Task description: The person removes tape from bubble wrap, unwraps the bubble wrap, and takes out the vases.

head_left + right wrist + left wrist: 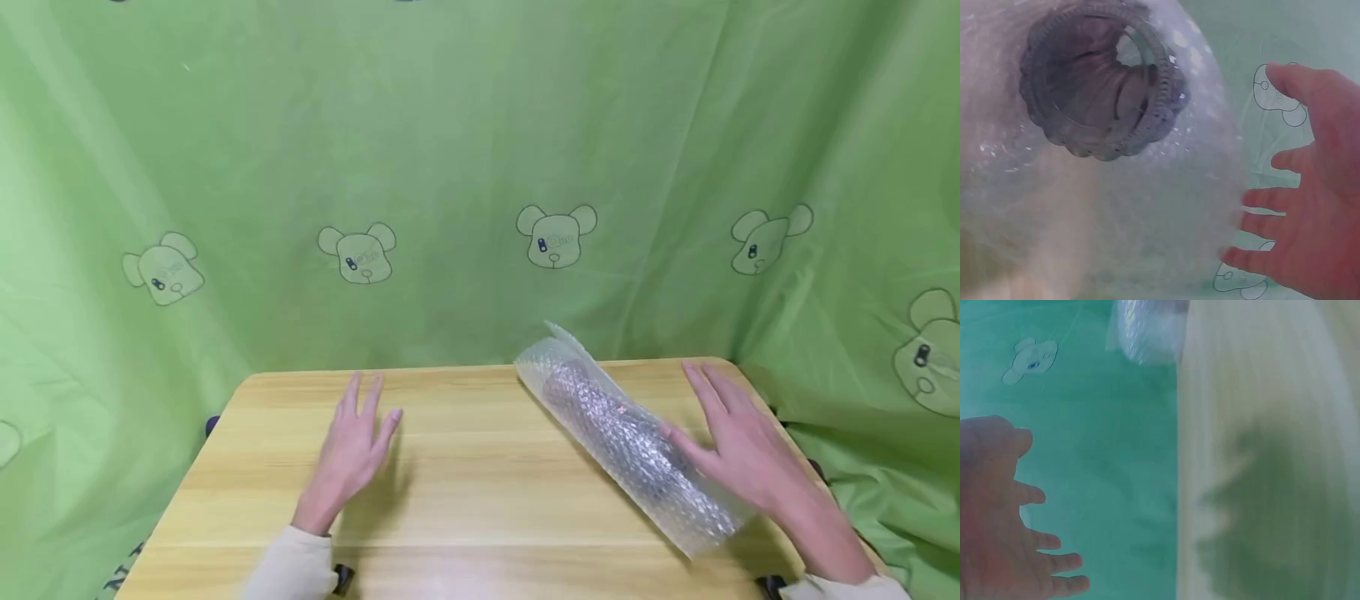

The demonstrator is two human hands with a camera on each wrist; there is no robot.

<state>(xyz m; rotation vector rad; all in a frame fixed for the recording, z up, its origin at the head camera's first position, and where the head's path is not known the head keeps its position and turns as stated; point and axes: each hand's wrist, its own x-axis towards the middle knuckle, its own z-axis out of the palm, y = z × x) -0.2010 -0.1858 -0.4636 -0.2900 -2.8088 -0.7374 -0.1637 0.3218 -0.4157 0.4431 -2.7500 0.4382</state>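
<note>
A long roll of clear bubble wrap (630, 433) lies slantwise on the right half of the table. In the right wrist view, a grey-tinted glass vessel (1107, 81) with a round, scalloped rim shows inside the wrap, its opening facing that camera. My right hand (750, 450) is at the roll's right side, fingers straight and spread, the thumb overlapping the wrap's edge in the head view. Over the left part of the table is my left hand (348, 454), fingers extended and apart, holding nothing. Its shadow falls on the wood.
The light wooden table (450, 500) has rounded far corners. Behind it and along both sides hangs a green curtain (450, 150) printed with bear heads. The wrap's far end reaches the table's back edge.
</note>
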